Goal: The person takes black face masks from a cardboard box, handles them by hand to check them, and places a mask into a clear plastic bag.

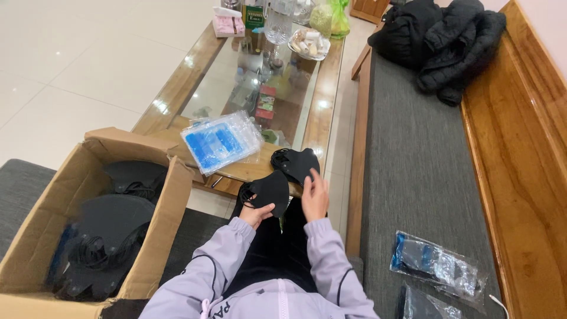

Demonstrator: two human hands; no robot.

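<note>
Over my lap, seen from my head camera, my left hand (257, 214) is clamped on a black face mask (269, 190), thumb and fingers pinching its lower edge while it stands up in front of my knees. My right hand (315, 195) is raised just beside it, fingers loosely apart and gripping nothing, close to a second black mask (297, 163) that lies on the near edge of the glass-topped coffee table (177, 88). Near that mask on the table rests a stack of clear pouches with blue print (220, 140). To my left an open cardboard box (35, 236) holds more black masks. To my right, on the grey bench cushion (413, 147), lie bagged masks (437, 267), well apart from a heap of black jackets (443, 41).
</note>
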